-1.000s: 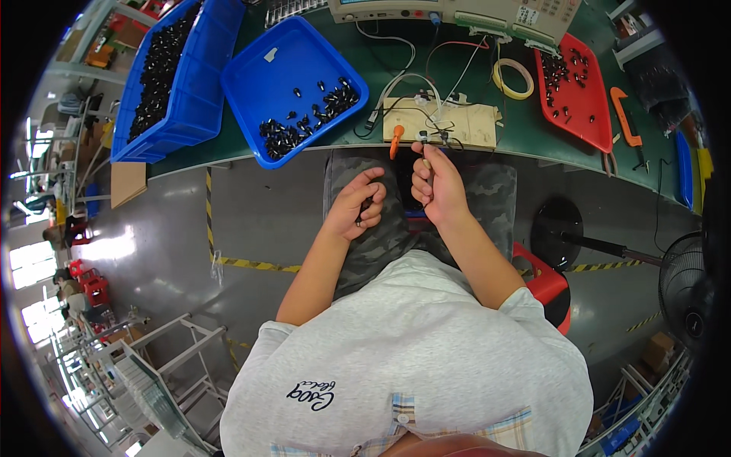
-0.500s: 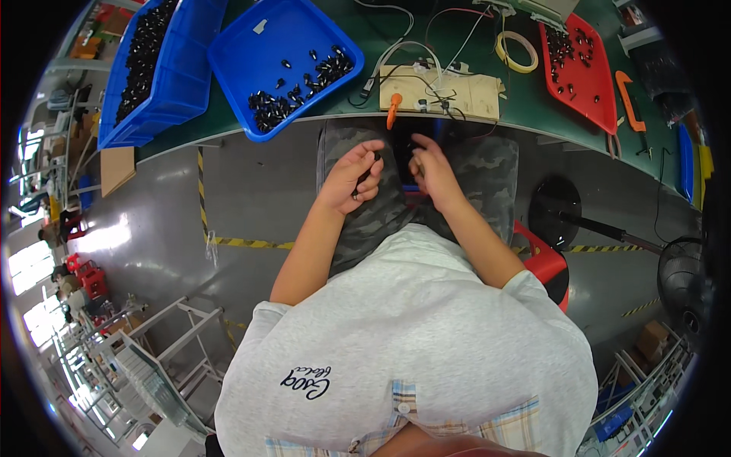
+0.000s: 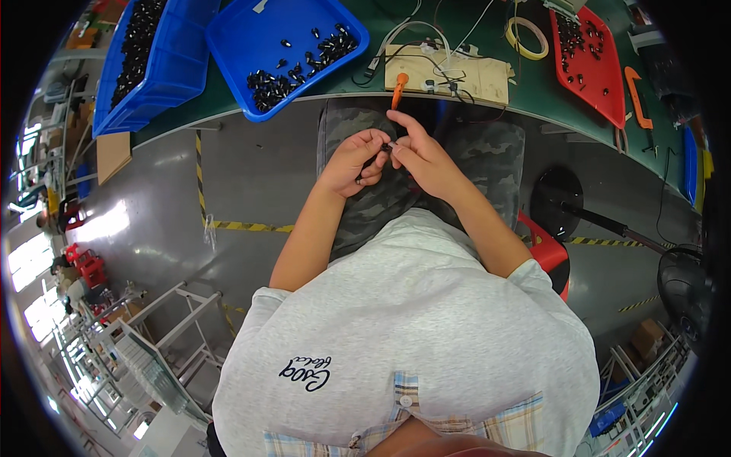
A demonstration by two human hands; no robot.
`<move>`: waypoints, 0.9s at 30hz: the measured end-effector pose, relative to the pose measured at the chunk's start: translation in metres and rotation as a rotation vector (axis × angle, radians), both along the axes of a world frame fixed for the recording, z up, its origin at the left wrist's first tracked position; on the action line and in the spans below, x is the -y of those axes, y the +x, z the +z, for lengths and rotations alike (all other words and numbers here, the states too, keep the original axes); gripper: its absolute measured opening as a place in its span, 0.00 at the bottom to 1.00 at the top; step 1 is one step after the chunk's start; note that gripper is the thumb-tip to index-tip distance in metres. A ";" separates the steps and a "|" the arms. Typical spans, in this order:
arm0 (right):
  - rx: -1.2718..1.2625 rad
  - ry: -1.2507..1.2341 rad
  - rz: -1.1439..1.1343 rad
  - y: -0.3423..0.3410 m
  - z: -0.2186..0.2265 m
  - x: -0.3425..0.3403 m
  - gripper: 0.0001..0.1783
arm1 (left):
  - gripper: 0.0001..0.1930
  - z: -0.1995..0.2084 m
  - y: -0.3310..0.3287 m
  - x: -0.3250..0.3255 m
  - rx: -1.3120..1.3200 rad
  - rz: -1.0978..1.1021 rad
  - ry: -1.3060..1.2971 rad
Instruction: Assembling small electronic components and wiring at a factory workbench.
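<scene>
Over my lap, my left hand is closed, its thumb and index finger pinching a small black part. My right hand meets it from the other side; its thumb and a curled finger close on that same part, while the index finger points out toward the bench. Most of the part is hidden by fingertips, so its exact kind cannot be made out. Beyond my hands, at the bench edge, an orange-handled tool sticks out next to a pale board with cables on it.
On the green bench are a blue tray and a deep blue bin, both with small black parts. At right lie a tape roll, a red tray with black parts and an orange tool. A fan stands right.
My right hand has moved left and up to meet my left hand, and its fingers now touch the small black part. The left hand has lifted its fingertips toward it. The view has shifted slightly.
</scene>
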State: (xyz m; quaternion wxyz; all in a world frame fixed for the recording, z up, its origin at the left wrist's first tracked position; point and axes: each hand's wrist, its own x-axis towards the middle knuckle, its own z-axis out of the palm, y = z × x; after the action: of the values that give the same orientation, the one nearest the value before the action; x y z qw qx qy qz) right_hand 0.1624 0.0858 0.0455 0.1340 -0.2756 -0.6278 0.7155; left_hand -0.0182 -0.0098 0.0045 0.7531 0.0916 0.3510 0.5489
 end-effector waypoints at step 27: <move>0.268 0.120 0.268 0.007 0.023 -0.019 0.33 | 0.07 0.001 0.005 -0.002 -0.175 -0.061 0.007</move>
State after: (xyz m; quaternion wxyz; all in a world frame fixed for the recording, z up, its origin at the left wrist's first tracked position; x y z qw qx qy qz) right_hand 0.1698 0.1048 0.0681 -0.0313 -0.2739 -0.7127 0.6450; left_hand -0.0134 -0.0079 0.0054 0.7355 0.1524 0.4108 0.5167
